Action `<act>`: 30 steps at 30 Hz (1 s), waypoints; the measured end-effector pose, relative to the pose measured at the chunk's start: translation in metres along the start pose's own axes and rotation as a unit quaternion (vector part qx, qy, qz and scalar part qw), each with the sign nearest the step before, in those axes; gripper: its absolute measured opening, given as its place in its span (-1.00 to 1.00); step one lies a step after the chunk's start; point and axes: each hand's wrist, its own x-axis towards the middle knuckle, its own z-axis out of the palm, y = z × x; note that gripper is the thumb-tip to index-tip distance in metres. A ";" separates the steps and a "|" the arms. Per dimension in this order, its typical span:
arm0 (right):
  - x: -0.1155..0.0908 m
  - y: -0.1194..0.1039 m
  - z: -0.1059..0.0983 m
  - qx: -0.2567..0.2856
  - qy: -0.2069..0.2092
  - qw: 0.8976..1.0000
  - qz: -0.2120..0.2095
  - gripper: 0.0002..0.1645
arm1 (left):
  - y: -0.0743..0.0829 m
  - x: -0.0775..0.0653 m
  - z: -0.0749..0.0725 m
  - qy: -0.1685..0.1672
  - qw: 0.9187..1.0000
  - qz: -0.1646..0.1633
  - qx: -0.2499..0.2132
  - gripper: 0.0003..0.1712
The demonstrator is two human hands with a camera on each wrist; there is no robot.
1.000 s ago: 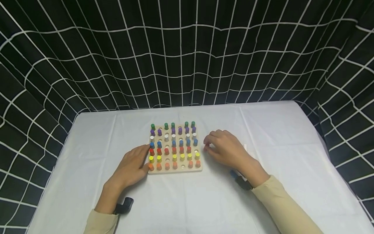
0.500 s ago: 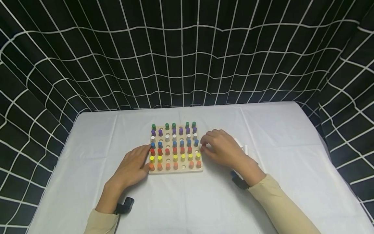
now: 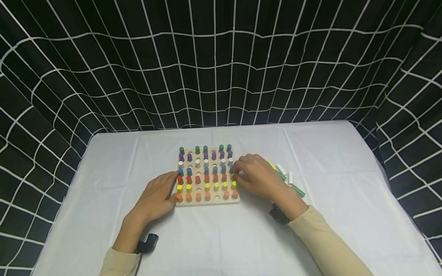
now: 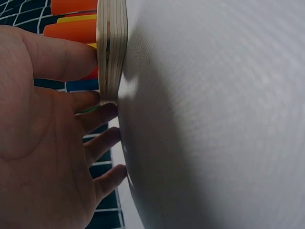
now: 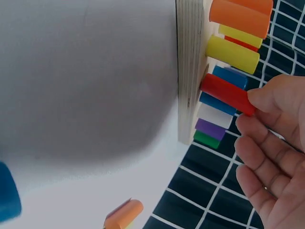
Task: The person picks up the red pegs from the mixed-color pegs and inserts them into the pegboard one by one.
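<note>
A wooden pegboard (image 3: 207,203) carries rows of coloured pegs in green, purple, white, blue, red, yellow and orange. Against its left side rests my left hand (image 3: 157,197), thumb near the front corner beside an orange peg (image 4: 71,31) and fingers spread along the edge. My right hand (image 3: 257,174) is over the board's right edge. In the right wrist view its thumb and index finger pinch the outer end of a red peg (image 5: 226,93), whose other end meets the board between a yellow peg (image 5: 233,53) and a blue one (image 5: 218,102). The head view mostly hides this peg behind the fingers.
Right of the board lie loose pegs: white (image 3: 290,178), green (image 3: 298,191) and yellow (image 3: 271,165). An orange peg (image 5: 124,214) and a blue peg (image 5: 8,193) lie loose in the right wrist view. Several board holes, such as one in the orange row, hold no peg.
My right hand has moved left with the red peg, from beside the board to its right edge, uncovering loose pegs behind the wrist. My left hand has stayed in place.
</note>
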 end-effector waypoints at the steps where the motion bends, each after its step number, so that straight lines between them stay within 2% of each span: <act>1: 0.000 0.000 0.001 0.001 0.000 1.000 0.001 -0.89 | 0.000 0.000 0.000 0.000 1.000 0.000 0.000 -0.15; 30: -0.001 -0.010 0.003 -0.020 -0.018 1.000 0.014 -0.89 | -0.001 0.002 0.001 -0.003 1.000 0.001 -0.007 -0.14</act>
